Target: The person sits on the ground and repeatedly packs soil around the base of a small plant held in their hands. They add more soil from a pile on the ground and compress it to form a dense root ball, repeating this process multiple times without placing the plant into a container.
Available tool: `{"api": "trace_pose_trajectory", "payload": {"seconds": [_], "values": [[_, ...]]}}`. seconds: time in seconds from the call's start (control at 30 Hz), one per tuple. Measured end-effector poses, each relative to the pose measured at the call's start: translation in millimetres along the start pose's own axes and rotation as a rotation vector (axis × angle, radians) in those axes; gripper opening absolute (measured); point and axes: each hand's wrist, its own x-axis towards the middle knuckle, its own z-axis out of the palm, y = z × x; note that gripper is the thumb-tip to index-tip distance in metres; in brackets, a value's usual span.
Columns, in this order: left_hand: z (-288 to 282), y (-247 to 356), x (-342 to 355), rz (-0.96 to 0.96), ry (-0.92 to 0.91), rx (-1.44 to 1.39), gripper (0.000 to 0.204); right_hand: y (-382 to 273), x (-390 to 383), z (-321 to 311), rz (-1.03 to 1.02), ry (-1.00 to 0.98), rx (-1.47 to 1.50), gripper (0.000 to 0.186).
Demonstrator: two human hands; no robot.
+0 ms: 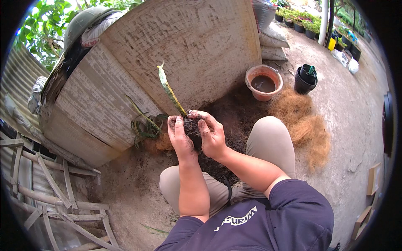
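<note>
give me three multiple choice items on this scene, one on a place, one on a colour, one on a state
1. Where is the orange basin?
A. by the black pots
B. on the person's lap
C. on the wooden frame

2. What colour is the fibre pile?
A. blue
B. white
C. reddish brown

3. How is the soil clump with the leaf held?
A. lying loose on the ground
B. between both hands, left hand and right hand
C. in one hand only

Answers: 1 A, the basin sits just left of the pots. 2 C, the fibre looks rust brown. 3 B, fingers of both hands press its sides.
</note>
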Motion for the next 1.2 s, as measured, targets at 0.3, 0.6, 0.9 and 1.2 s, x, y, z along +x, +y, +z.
{"api": "trace_pose_trajectory", "payload": {"seconds": [0.3,0.6,0.9,1.2], "values": [[-5,-5,3,0.000,0.015,-0.010,0.005,2,-1,1,-0.040,0.004,0.006,0.024],[-6,-5,2,0.035,-0.031,0.049,0.003,-3,-2,1,-0.056,0.000,0.009,0.023],[-12,-5,3,0.051,-0.036,0.110,0.003,-7,0,-2,-0.069,-0.111,-0.069,0.030],[3,1,-2,0.088,0.015,0.082,0.015,-9,-2,-1,0.011,-0.091,0.061,0.041]]}}
